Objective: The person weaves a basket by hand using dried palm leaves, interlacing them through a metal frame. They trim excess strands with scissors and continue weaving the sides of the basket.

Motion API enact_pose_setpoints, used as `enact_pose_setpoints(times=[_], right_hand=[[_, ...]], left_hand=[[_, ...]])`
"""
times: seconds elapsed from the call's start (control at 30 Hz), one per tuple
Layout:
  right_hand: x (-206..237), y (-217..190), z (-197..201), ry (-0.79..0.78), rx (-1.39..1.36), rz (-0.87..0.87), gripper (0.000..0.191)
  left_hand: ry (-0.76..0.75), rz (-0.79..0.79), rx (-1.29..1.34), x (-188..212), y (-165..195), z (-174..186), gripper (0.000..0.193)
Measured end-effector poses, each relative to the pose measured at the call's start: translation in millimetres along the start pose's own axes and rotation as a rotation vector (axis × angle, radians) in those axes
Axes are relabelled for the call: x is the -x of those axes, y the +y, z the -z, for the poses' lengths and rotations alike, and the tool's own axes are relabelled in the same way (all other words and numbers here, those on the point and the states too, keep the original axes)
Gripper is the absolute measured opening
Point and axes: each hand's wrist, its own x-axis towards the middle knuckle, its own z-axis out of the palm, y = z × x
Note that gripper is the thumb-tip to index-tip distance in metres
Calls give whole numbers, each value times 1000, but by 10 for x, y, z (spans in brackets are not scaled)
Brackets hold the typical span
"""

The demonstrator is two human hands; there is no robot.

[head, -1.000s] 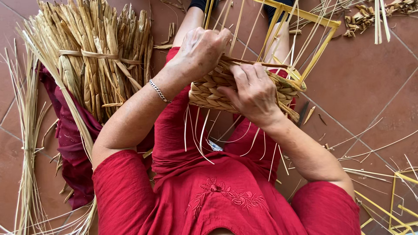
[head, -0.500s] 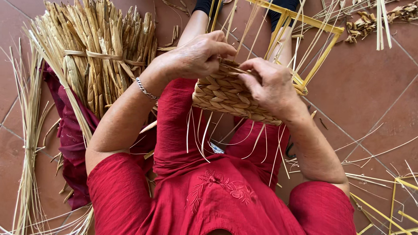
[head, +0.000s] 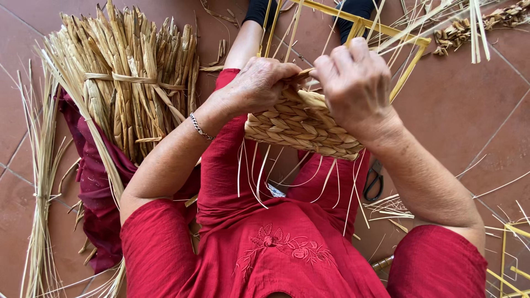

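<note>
Left hand point(head: 259, 84) curled over the near-left rim of a woven basket point(head: 301, 127), fingers together and clamped on the weave; silver bracelet point(head: 200, 127) at the wrist. Right hand point(head: 353, 83) on the far-right rim, fingers bent and closed on a flat straw strand point(head: 312, 99) at the top edge. Basket held over the lap, above the red dress point(head: 276, 243), loose thin straws hanging from its underside. No packages, labels or signs in view.

To the left, a tied bundle point(head: 127, 83) of dried reed, bound across the middle with a straw band, lying on a dark red cloth point(head: 94, 187). Further left, long thin stalks point(head: 41, 182) along the floor. Black-handled scissors point(head: 374, 182) just beside the right forearm, on the floor. Yellow frame point(head: 411, 60) of flat strips beyond the basket; a braided piece point(head: 458, 33) at top right. Floor point(head: 469, 110) of large terracotta tiles with pale joints, scattered with straw offcuts.
</note>
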Motion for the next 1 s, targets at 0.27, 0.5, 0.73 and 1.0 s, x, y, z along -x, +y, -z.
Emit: enact_pose_setpoints(times=[0.27, 0.5, 0.73, 1.0], right_hand=[[-218, 544, -114, -811, -816, -454, 36], [-76, 364, 91, -602, -113, -213, 57], [-20, 506, -106, -817, -603, -429, 46], [446, 473, -100, -688, -708, -595, 34]], left_hand=[[115, -31, -70, 78, 184, -98, 51], [362, 23, -208, 58, 276, -352, 33], [524, -269, -363, 256, 181, -361, 59], [638, -48, 0, 330, -46, -381, 9]])
